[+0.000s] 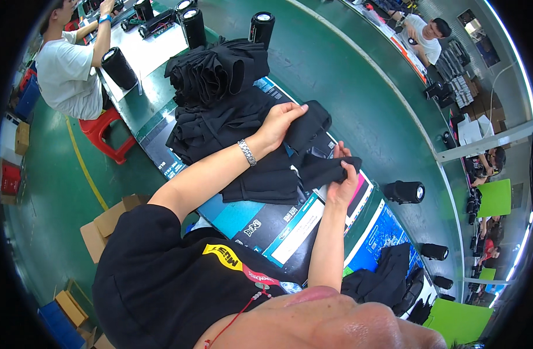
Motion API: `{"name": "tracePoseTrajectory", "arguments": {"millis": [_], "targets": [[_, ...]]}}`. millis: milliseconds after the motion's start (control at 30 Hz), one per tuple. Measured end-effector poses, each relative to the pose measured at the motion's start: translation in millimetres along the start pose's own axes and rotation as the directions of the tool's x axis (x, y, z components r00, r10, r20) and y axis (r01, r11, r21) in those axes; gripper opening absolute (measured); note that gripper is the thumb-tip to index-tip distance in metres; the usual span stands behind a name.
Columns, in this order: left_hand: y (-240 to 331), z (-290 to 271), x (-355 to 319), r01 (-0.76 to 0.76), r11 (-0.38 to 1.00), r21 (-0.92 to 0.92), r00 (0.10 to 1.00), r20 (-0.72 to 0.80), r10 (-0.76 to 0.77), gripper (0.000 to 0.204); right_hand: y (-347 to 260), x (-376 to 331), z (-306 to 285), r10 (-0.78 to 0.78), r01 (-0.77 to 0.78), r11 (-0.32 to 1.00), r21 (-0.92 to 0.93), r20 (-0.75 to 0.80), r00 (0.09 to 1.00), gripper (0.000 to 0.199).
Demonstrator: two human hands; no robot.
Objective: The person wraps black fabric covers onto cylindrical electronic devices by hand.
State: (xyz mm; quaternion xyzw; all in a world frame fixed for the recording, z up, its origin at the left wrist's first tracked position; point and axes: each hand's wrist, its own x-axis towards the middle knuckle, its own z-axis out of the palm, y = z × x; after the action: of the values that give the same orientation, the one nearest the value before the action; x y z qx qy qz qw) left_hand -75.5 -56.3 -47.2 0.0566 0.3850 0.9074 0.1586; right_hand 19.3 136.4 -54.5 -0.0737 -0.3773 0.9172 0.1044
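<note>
My left hand (pixel 276 127), with a metal watch band on its wrist, pinches the edge of a black cloth piece (pixel 308 127) between thumb and fingers. Closer to me and to the right, my right hand (pixel 343 181) grips a narrow folded black cloth piece (pixel 322 170), thumb on top. Whether the two pieces are joined I cannot tell. Beneath and beside them lies a flat pile of black cloth (pixel 260 185). Farther left a loose heap of black cloth (pixel 211 125) spreads out, and behind it rises a thick folded black cloth bundle (pixel 217 70).
Printed sheets (pixel 278 232) cover the table under the cloth. Black cylindrical speakers (pixel 262 29) stand along the far edge, another speaker (pixel 406 192) at right. More black cloth (pixel 386 273) lies at lower right. A co-worker (pixel 68 70) sits at left on a red stool (pixel 106 134).
</note>
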Motion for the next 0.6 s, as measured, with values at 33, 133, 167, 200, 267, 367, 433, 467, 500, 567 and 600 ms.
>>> {"name": "tracePoseTrajectory", "arguments": {"millis": [33, 133, 167, 200, 267, 367, 433, 467, 500, 567, 600], "targets": [[1, 4, -1, 0.004, 1.000, -0.004, 1.000, -0.004, -0.004, 0.015, -2, 0, -4, -0.048, 0.048, 0.999, -0.012, -0.064, 0.997, 0.037], [-1, 6, -1, 0.057, 0.998, 0.003, 0.998, 0.000, -0.057, 0.010, -6, 4, -10, -0.093, 0.095, 0.993, 0.072, -0.034, 0.995, 0.040], [-3, 2, 0, -0.024, 0.998, 0.050, 0.999, 0.044, 0.021, 0.011, -8, -1, 0, -0.057, 0.054, 0.990, 0.128, 0.016, 0.998, 0.040], [-5, -1, 0, -0.106, 0.990, 0.093, 0.991, 0.091, 0.097, 0.015, -7, -4, 7, -0.025, 0.012, 0.983, 0.183, 0.068, 0.997, 0.041], [1, 11, -7, -0.083, 0.989, 0.126, 0.980, 0.191, 0.058, 0.018, -2, -5, 9, 0.007, -0.005, 1.000, -0.021, 0.068, 0.998, 0.036], [-7, 18, -15, -0.114, 0.960, 0.254, 0.899, 0.437, -0.009, 0.023, 4, -14, 30, 0.013, -0.059, 0.945, -0.322, -0.145, 0.989, 0.026], [-6, 22, -22, -0.182, 0.895, 0.407, 0.813, 0.574, -0.095, 0.022, 8, -12, 18, -0.018, -0.026, 0.922, -0.386, -0.110, 0.994, 0.024], [-5, 24, -26, -0.206, 0.868, 0.451, 0.795, 0.594, -0.120, 0.010, 7, -13, 19, -0.040, -0.009, 0.914, -0.406, -0.111, 0.993, 0.024], [-6, 23, -24, -0.122, 0.917, 0.379, 0.805, 0.579, -0.132, 0.009, 7, -14, 20, -0.041, -0.008, 0.912, -0.410, -0.111, 0.993, 0.024], [-5, 26, -23, 0.116, 0.986, 0.123, 0.853, 0.495, -0.163, 0.026, 0, -18, 39, -0.102, 0.062, 0.918, -0.391, -0.081, 0.992, 0.023], [-3, 25, -25, 0.201, 0.970, 0.139, 0.902, 0.359, -0.239, 0.027, 1, -20, 45, -0.099, 0.061, 0.915, -0.400, -0.076, 0.992, 0.023]]}}
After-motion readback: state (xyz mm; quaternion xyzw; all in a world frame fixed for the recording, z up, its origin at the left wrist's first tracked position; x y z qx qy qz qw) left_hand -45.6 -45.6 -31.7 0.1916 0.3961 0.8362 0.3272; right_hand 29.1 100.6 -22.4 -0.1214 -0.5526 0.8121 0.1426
